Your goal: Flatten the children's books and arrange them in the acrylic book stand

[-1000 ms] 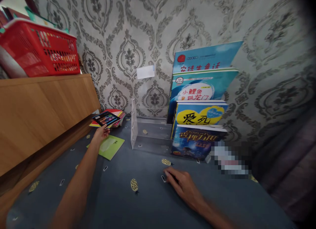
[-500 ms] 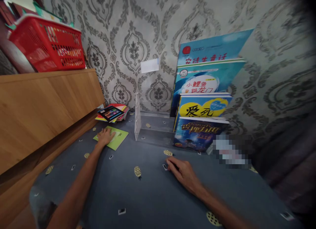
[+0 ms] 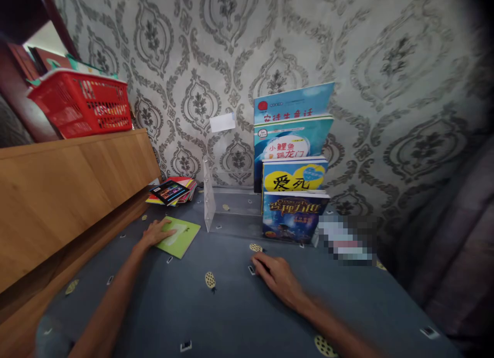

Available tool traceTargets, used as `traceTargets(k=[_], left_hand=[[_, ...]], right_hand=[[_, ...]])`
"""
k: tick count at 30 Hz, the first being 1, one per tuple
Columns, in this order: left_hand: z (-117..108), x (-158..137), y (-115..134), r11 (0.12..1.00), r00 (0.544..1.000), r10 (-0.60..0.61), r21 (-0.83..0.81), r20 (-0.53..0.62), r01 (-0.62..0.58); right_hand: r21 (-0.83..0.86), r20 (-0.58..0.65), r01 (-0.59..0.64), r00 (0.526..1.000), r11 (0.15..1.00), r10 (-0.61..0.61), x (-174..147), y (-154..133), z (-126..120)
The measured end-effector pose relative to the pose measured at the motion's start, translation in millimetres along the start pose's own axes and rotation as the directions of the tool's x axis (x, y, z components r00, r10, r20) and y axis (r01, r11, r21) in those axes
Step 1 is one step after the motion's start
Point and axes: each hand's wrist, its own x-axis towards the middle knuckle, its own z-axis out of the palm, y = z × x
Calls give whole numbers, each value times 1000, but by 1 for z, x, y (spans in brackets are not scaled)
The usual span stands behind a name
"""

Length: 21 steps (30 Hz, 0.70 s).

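Note:
My left hand [image 3: 155, 233] lies over the left edge of a thin light-green book [image 3: 182, 243], its fingers stretched onto the cover and the thumb apart from them. The book is flat on the table. My right hand [image 3: 278, 276] rests on the grey-blue tablecloth [image 3: 231, 317] with its fingers curled in and nothing visible in them. Beyond it stands a clear acrylic rack [image 3: 209, 196]. Several upright books fill its right part, with a dark blue book [image 3: 292, 219] in front and taller light-blue ones behind. The rack's left part holds no book.
A small pile of books [image 3: 172, 191] lies behind the green book. On the left, a red plastic basket [image 3: 96, 103] sits on a wooden ledge [image 3: 77, 167]. A blurred-out item [image 3: 345, 242] lies right of the rack, and patterned wallpaper [image 3: 185, 95] covers the wall behind.
My left hand has shifted from the middle of the green book's cover to its left edge. My right hand stays about where it was. The view has tilted upward and turned slightly.

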Motion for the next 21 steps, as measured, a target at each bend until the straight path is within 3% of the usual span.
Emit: traceTargets(k=[6,16,21], left_hand=[[-12,-14,-12,992,992,126,-31,11,-125],[-4,-39,-4,989,989,-42,132,-145,61],[1,-40,20,978,987,116,186,-108,-95]], right_hand=[[9,3,8,1000,1000,-8,0,-2,-1],[13,9,-9,1000,1000,9,0,2,2],[13,20,-15,1000,1000,15,0,1,1]])
